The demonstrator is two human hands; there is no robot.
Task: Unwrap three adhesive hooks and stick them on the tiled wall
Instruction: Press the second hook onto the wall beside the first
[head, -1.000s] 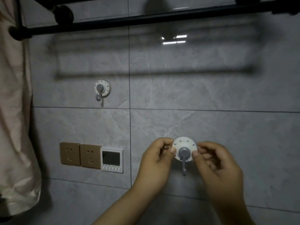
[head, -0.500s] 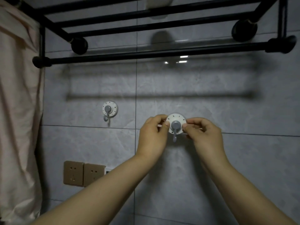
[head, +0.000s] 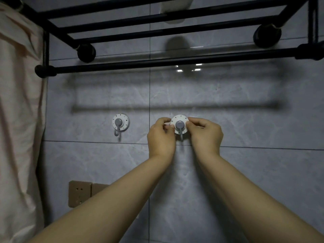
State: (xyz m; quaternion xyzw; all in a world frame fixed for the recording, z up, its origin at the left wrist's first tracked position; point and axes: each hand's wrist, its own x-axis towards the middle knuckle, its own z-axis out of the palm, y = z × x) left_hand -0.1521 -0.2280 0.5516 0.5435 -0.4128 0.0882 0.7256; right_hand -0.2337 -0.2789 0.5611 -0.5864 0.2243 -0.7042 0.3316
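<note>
Reaching up from the bottom edge with two bare forearms, both meeting at a round white adhesive hook (head: 179,124) held against the grey tiled wall (head: 254,120). Left hand (head: 161,137) pinching the left rim of that hook, fingers curled together on it; right hand (head: 205,133) pinching the right rim, fingers likewise curled on the disc. Grey knob at the hook's centre, grey curved prong hanging below, black letters ringed around the white face. Sitting just above a horizontal grout line and just right of a vertical one. Whether fully stuck flat to the tile, cannot tell.

Left of this hook, at about the same height and well apart: a second hook (head: 120,122) of the same make, alone on the tile. Right of the held hook: bare marbled, glossy tile. Below and left: a bronze-coloured socket plate (head: 78,193), partly hidden by the left forearm. Far left: pale pink cloth (head: 19,120) hanging in soft folds. Above the hook: a black tubular towel rack (head: 157,62), its shadow cast on the tile.
</note>
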